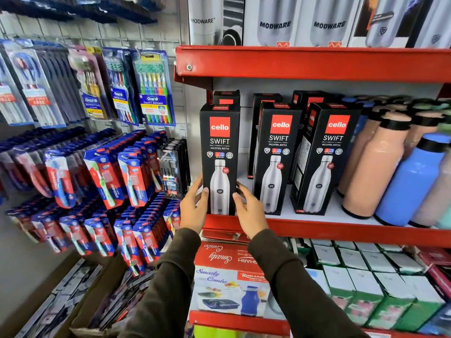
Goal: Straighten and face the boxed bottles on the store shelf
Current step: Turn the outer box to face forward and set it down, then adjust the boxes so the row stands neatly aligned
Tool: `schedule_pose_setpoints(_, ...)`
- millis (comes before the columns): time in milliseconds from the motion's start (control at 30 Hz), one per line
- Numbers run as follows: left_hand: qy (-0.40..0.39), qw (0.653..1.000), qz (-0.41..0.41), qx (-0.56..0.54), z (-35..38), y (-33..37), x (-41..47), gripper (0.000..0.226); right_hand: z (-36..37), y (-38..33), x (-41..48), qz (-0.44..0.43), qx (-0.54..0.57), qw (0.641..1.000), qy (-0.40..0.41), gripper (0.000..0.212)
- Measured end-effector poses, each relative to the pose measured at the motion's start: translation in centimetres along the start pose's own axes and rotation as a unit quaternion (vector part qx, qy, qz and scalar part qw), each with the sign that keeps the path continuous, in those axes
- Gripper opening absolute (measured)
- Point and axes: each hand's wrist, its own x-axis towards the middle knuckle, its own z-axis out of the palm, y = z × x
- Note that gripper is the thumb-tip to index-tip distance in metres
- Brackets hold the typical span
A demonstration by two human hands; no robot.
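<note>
Three black Cello Swift bottle boxes stand in the front row of the red shelf (pixel 341 231), with more boxes behind them. The left box (pixel 219 147) faces straight out at the shelf's front edge. My left hand (pixel 194 208) grips its lower left side and my right hand (pixel 249 211) its lower right side. The middle box (pixel 275 154) and the right box (pixel 327 157) stand turned slightly, each showing a side panel.
Loose peach bottles (pixel 373 167) and blue bottles (pixel 412 181) fill the shelf's right end. Modware boxes (pixel 275 20) stand on the shelf above. Toothbrush packs (pixel 153 89) hang on pegs to the left. Red combo boxes (pixel 227 276) and green-white cartons (pixel 366 284) sit below.
</note>
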Motion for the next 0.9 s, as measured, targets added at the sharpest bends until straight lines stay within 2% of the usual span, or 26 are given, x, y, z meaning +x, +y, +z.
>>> schedule_pose_setpoints(33,0.016,1.0,0.003,-0.003,0.3,0.0,-0.2,0.045,-0.2,0.0,-0.1,-0.003,-0.005,1.0,0.016,0.041)
schedule_pose_setpoints(100,0.099,0.995,0.006,-0.001,1.3,0.1,-1.1,0.042,-0.8,0.0,-0.6,-0.026,-0.003,0.997,0.069,0.034)
schedule_pose_setpoints(167,0.185,0.982,0.032,0.018,2.3,0.5,-2.0,0.038,-1.9,0.0,-1.1,-0.063,0.01,0.987,0.148,0.029)
schedule_pose_setpoints(200,0.202,0.977,0.057,0.035,2.9,0.9,-2.6,0.037,-2.5,0.2,-1.2,-0.076,0.017,0.979,0.19,0.028)
schedule_pose_setpoints(267,0.187,0.973,0.118,0.063,4.6,1.7,-3.5,0.037,-3.9,0.6,-1.0,-0.082,0.016,0.963,0.256,0.031)
schedule_pose_setpoints(333,0.132,0.973,0.168,0.087,6.5,2.7,-4.0,0.038,-5.1,1.0,-0.7,-0.069,0.015,0.956,0.286,0.037)
schedule_pose_setpoints(433,0.005,0.973,0.204,0.106,9.7,3.8,-3.9,0.046,-6.8,1.6,0.1,-0.018,0.026,0.968,0.251,0.046)
schedule_pose_setpoints(500,-0.043,0.976,0.183,0.106,11.7,4.1,-3.1,0.052,-7.7,2.3,1.1,0.031,0.026,0.982,0.186,0.05)
schedule_pose_setpoints(600,-0.055,0.995,0.059,0.064,14.1,3.7,-1.5,0.054,-8.6,2.9,2.0,0.078,0.028,0.991,0.102,0.051)
schedule_pose_setpoints(700,-0.057,0.996,-0.052,0.033,14.7,3.3,-0.4,0.05,-9.4,3.0,1.7,0.1,0.016,0.993,0.057,0.051)
schedule_pose_setpoints(800,-0.018,0.996,-0.072,0.043,14.3,3.2,-0.3,0.044,-9.9,3.1,1.4,0.092,0.021,0.995,0.045,0.051)
schedule_pose_setpoints(900,-0.012,0.995,-0.077,0.065,13.8,3.3,-0.2,0.043,-10.2,3.3,1.1,0.087,0.031,0.995,0.044,0.05)
